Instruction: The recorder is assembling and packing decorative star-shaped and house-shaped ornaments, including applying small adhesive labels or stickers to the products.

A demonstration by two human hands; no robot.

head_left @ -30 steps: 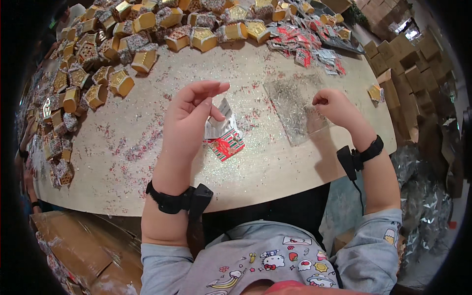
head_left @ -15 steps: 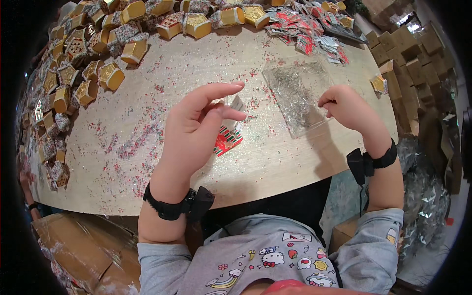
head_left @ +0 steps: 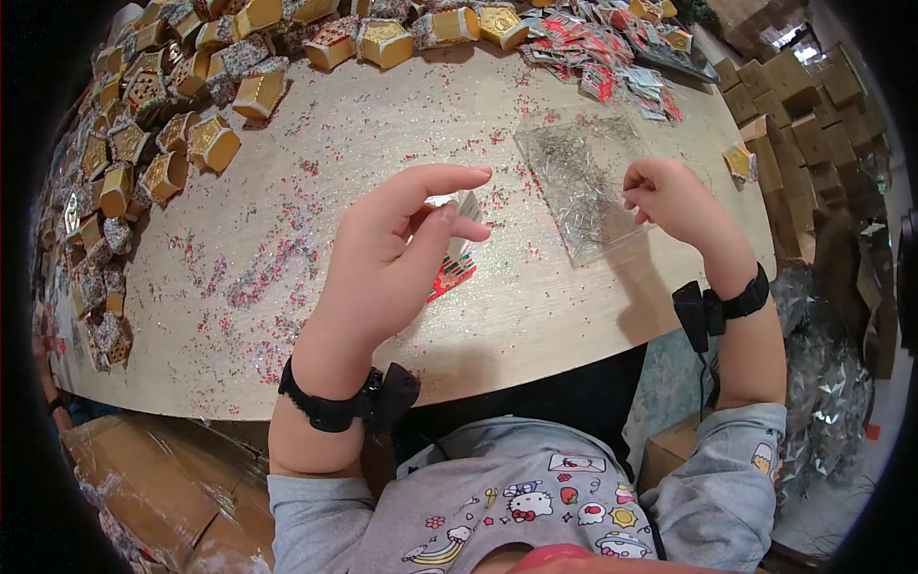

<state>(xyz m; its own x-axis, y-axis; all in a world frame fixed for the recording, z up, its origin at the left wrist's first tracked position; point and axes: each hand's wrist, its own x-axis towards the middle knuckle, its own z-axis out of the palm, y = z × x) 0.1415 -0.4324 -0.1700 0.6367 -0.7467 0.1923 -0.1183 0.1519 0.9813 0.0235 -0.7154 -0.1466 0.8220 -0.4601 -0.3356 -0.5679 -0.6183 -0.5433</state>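
Curving over the middle of the frame, the left hand [head_left: 382, 249] holds its index finger well apart from the thumb, with another finger showing just beneath the thumb's tip. Behind these fingers is a red and white card [head_left: 451, 278], its patterned red part lower and its pale part higher, partly hidden; whether thumb and finger pinch it cannot be told.

Right of centre, the right hand [head_left: 675, 203] is curled, thumb and fingertips drawn close together, over the near right side of a clear plastic sheet [head_left: 577, 251] bearing thin silvery strands [head_left: 574, 182]. Anything slim between those fingertips is too small to make out.

Both hands are over a pale table [head_left: 535, 320] speckled with coloured bits. Gold house-shaped ornaments [head_left: 385, 44] with speckled, frosted coats crowd the upper left and top of the frame; red and silvery packets [head_left: 595, 78] lie heaped at the upper right.
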